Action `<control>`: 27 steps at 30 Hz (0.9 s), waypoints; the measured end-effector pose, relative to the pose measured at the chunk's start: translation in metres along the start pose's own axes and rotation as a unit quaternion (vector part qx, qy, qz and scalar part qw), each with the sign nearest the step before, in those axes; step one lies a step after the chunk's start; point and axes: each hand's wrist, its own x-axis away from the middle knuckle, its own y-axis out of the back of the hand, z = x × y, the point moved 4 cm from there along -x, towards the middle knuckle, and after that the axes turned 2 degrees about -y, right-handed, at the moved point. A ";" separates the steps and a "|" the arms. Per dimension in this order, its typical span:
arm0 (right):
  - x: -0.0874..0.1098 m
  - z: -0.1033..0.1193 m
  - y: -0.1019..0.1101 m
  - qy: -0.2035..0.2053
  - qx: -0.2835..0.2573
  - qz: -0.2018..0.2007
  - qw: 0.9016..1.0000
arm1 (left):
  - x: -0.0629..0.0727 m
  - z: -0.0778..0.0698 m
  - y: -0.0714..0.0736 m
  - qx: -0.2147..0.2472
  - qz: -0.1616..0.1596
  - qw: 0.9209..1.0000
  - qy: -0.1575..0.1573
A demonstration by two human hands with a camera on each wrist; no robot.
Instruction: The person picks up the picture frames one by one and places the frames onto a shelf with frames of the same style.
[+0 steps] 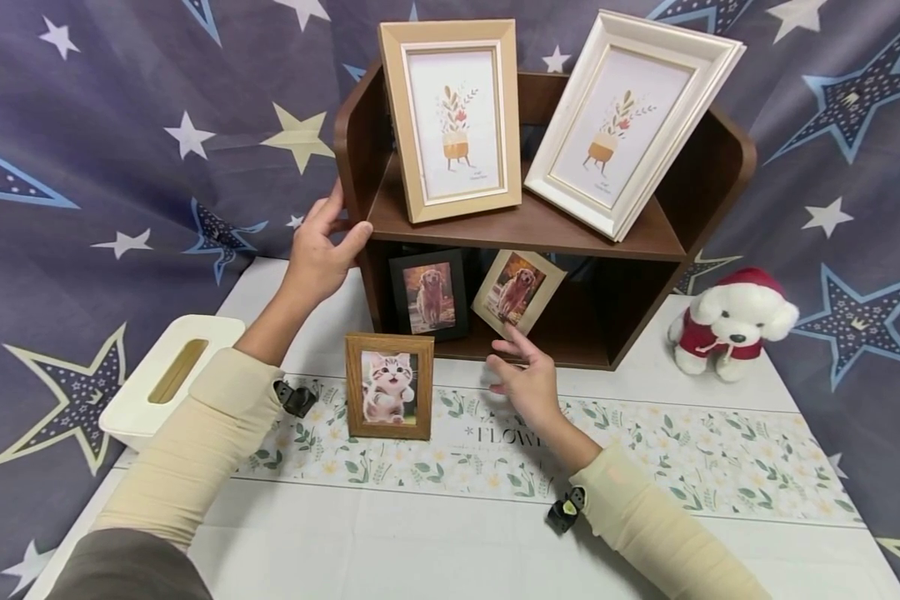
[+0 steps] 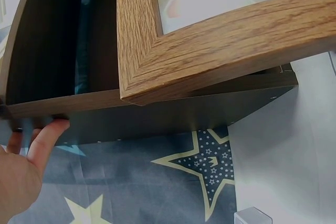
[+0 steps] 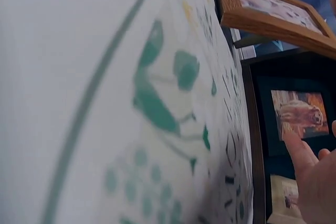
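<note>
My left hand rests against the left side of a dark brown two-tier shelf, its thumb on the front edge. In the left wrist view, the fingers lie against the shelf's outer panel. My right hand reaches toward the lower tier, index finger at the bottom of a tilted beige photo frame with a dog picture; contact cannot be told. Beside that frame, a black photo frame leans inside the lower tier. A brown wooden photo frame with a kitten picture stands on the table in front.
On the upper tier stand a tan photo frame and a tilted white photo frame. A white tissue box sits at the left, a plush dog at the right. A floral runner crosses the white table.
</note>
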 end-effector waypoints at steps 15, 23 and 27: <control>0.008 -0.006 -0.023 -0.023 0.000 0.029 0.999 | 0.000 -0.002 0.001 -0.006 -0.006 1.000 -0.006; 0.014 -0.006 -0.038 -0.023 -0.003 0.059 0.998 | 0.000 -0.002 0.002 -0.021 -0.010 1.000 -0.008; 0.016 -0.006 -0.045 -0.028 -0.002 0.077 0.997 | 0.000 -0.003 0.001 -0.025 -0.008 1.000 -0.007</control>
